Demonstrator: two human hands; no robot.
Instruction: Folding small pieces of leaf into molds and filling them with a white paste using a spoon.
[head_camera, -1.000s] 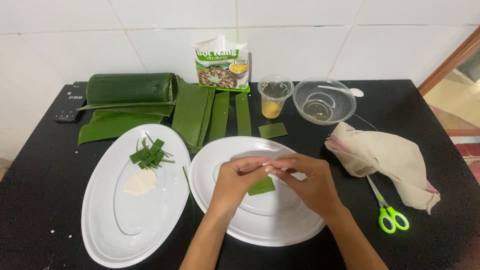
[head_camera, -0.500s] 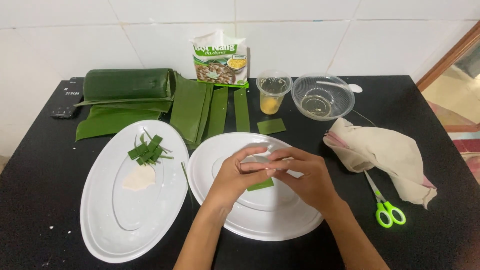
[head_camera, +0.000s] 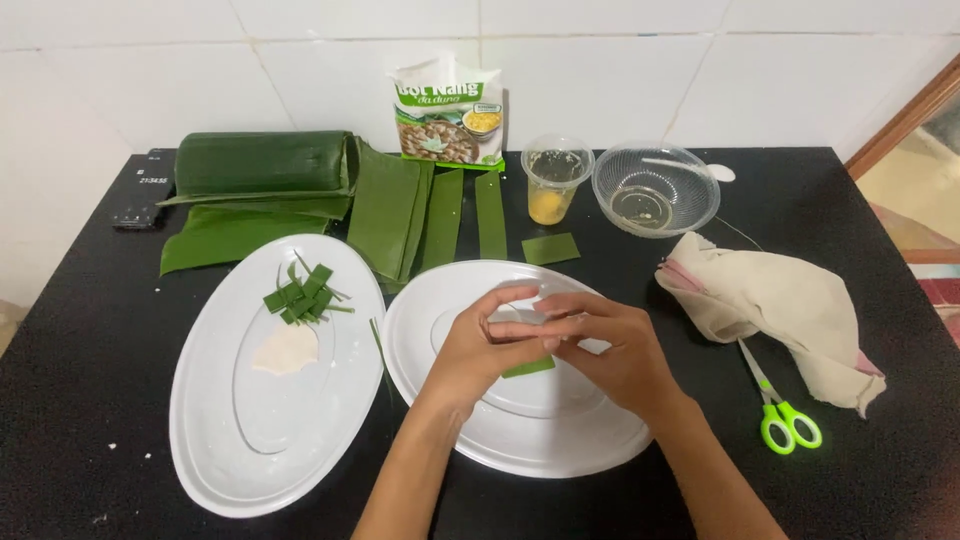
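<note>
Comparing with a second ago: both hands have drawn slightly tighter together over the right plate (head_camera: 600, 440), and the camera has tilted a little, so the wall shows more; nothing on the table has been moved. Work on the small piece looks mid-fold, not finished.

Left to right: dark remote-like object (head_camera: 140, 200) at the table's far left edge. Rolled banana leaf (head_camera: 260, 162) with flat leaf strips (head_camera: 440, 215) beside it. Left plate (head_camera: 220, 440) carries cut leaf bits (head_camera: 300, 295) and a pale dough lump (head_camera: 286, 350), apart from each other. Left hand (head_camera: 480, 345) and right hand (head_camera: 610, 350) meet fingertip to fingertip, pinching a small whitish piece (head_camera: 515, 318) between them; a green leaf piece (head_camera: 528, 368) pokes out below, just above the plate. Behind: flour packet (head_camera: 447, 110), plastic cup (head_camera: 556, 178) with yellow filling, clear bowl (head_camera: 655, 190). Right: crumpled beige cloth (head_camera: 780, 305) lying over green-handled scissors (head_camera: 785, 420).

Surface: black tabletop (head_camera: 80, 380), a few white specks. Room: white tiled wall, wooden frame at far right.
</note>
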